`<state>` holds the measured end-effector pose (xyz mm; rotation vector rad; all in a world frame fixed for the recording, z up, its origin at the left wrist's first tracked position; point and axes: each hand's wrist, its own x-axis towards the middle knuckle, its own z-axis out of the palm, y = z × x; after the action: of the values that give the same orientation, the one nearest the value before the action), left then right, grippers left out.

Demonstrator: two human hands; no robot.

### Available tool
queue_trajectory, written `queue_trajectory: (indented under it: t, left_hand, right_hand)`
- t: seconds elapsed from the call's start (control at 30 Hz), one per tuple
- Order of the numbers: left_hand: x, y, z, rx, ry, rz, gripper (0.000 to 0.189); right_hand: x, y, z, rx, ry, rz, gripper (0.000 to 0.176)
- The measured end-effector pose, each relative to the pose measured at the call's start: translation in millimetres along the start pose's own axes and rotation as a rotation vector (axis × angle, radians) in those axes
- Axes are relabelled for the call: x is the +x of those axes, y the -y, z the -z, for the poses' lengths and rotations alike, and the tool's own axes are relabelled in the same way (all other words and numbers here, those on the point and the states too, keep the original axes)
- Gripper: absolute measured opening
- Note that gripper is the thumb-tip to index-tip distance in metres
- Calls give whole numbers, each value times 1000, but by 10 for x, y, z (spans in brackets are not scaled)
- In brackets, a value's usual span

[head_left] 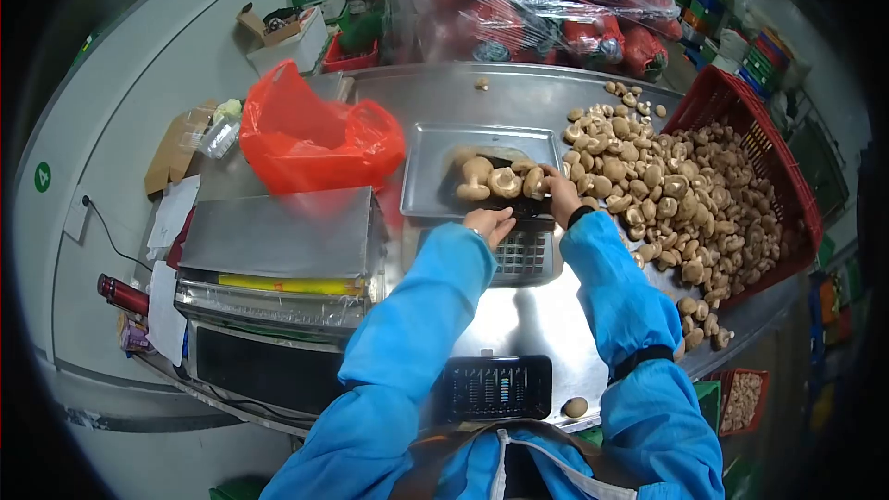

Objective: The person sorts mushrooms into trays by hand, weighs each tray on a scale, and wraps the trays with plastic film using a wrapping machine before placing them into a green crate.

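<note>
On the metal pan (pixel 426 199) of a scale sit several brown shiitake mushrooms (pixel 504 182) in a black tray (pixel 526 209), mostly hidden by them. My left hand (pixel 491 223) is at the tray's near edge, fingers and thumb closed on it. At the tray's right end, my right hand (pixel 562 198) has its fingers closed against a mushroom (pixel 534 182). The scale's keypad (pixel 523 255) shows below my hands. Another black tray (pixel 495 389) lies near my body, with a single mushroom (pixel 575 406) beside it.
A large heap of shiitake mushrooms (pixel 667 190) spills from a tipped red crate (pixel 787 190) on the right. To the left are a red plastic bag (pixel 319 143) and a metal-topped wrapping machine (pixel 278 236). Film-covered red sacks (pixel 519 18) stand behind the table.
</note>
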<state>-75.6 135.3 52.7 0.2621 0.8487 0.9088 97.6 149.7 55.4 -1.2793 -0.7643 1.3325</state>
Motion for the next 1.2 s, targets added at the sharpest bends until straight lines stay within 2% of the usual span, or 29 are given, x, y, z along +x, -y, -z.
queue_trajectory:
  t: [0.03, 0.07, 0.1, 0.13, 0.17, 0.2, 0.23, 0.27, 0.3, 0.33, 0.37, 0.4, 0.43, 0.47, 0.53, 0.6, 0.67, 0.7, 0.73, 0.77, 0.83, 0.87, 0.93, 1.0, 1.07, 1.1, 1.13, 1.2]
  left_hand:
    - [-42, -52, 42, 52, 40, 76, 42]
    - [-88, -89, 100, 104, 78, 159, 41]
    - [-177, -204, 104, 267, 46, 175, 36]
    - [-171, -284, 191, 495, 26, 29, 26]
    - [-214, -419, 238, 777, -61, -184, 20]
    - [169, -463, 615, 1103, -132, -678, 21]
    - [-10, -669, 508, 1373, -437, -945, 30]
    - [-92, -862, 482, 1545, -576, -1046, 37]
    - [-17, -982, 537, 1581, -657, -990, 40]
    - [350, -986, 811, 1595, -776, -1107, 41]
    - [728, -1012, 1139, 1699, -721, -869, 40]
    - [731, -1055, 1111, 1786, -659, -629, 38]
    - [709, -1026, 1105, 1790, -651, -631, 38]
    - [633, -978, 1160, 1746, -623, -655, 35]
    - [362, -910, 1128, 1715, -587, -673, 32]
    - [209, -892, 1079, 1728, -609, -575, 26]
    - [4, -806, 1044, 1714, -607, -581, 23]
    - [-72, -762, 1061, 1726, -594, -579, 22]
    - [-131, -739, 1040, 1736, -584, -577, 21]
    - [-176, -710, 1015, 1729, -590, -575, 21]
    - [-315, -612, 945, 1720, -565, -322, 34]
    - [-408, -542, 907, 1713, -567, -321, 34]
    - [-685, -390, 759, 1965, -648, -1167, 39]
    - [-842, -358, 373, 1799, -348, -1292, 47]
    - [-771, -237, 69, 1752, 9, -1164, 50]
    - [-725, -159, -44, 1770, 87, -1201, 50]
    - [-662, -115, -89, 1786, 167, -1239, 50]
    - [-366, -82, 42, 1808, 157, -1223, 46]
  right_hand:
    - [100, -20, 76, -156, -9, 23, 60]
    - [211, -44, 157, -154, -14, 8, 60]
    - [305, -74, 235, -338, -96, -2, 53]
    - [359, -124, 321, -522, -176, -17, 46]
    - [318, -113, 402, -696, -181, 150, 46]
    - [202, -42, 458, -869, -177, 321, 47]
    - [44, 67, 490, -1062, -295, 379, 48]
    - [-55, 135, 533, -1256, -410, 445, 49]
    - [-34, 15, 628, -1339, -579, 520, 47]
    - [-7, -79, 667, -1337, -582, 516, 47]
    - [5, -162, 715, -1404, -400, 351, 45]
    - [-6, -212, 748, -1455, -217, 186, 45]
    - [-27, -291, 759, -1425, -263, 269, 39]
    - [-24, -305, 814, -1424, -266, 263, 39]
    - [-78, -289, 824, -1147, -197, 143, 34]
    - [-179, -220, 814, -1192, -209, 140, 28]
    - [-288, -220, 862, -1252, -182, 147, 25]
    - [-350, -248, 899, -1216, -236, 114, 25]
    - [-466, -122, 872, -1237, -179, 9, 26]
    - [-491, -133, 940, -1176, -131, 4, 30]
    - [-581, -115, 985, -1122, -75, -11, 34]
    - [-626, -34, 984, -1240, -32, 19, 36]
    - [-695, 99, 891, -1360, 12, 49, 41]
    - [-700, 119, 631, -1177, -183, 598, 57]
    - [-676, 235, 288, -1195, -193, 570, 66]
    - [-578, 182, 223, -1181, -212, 640, 56]
    - [-559, 173, 189, -1177, -214, 646, 56]
    - [-494, 193, 164, -1063, -219, 468, 48]
